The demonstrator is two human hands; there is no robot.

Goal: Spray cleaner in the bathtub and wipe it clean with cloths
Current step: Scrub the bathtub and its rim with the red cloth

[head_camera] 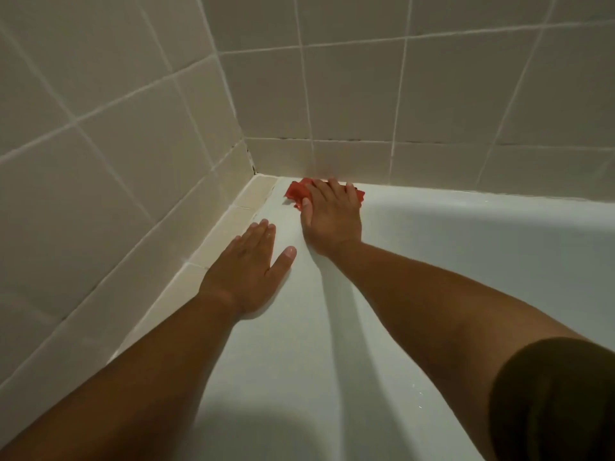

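Note:
A white bathtub (432,247) fills the lower right, its flat rim running into a tiled corner. A red cloth (297,193) lies bunched on the rim right at that corner, against the back wall. My right hand (332,217) presses down on the cloth, fingers spread over it, so most of the cloth is hidden. My left hand (248,271) rests flat on the rim nearer to me, palm down, fingers together and thumb apart, holding nothing. No spray bottle is in view.
Beige tiled walls (133,134) with white grout meet at the corner (248,151), with dark marks along the seams. A narrow tiled ledge (229,221) runs along the left side of the rim. The tub's inner wall slopes down to the right.

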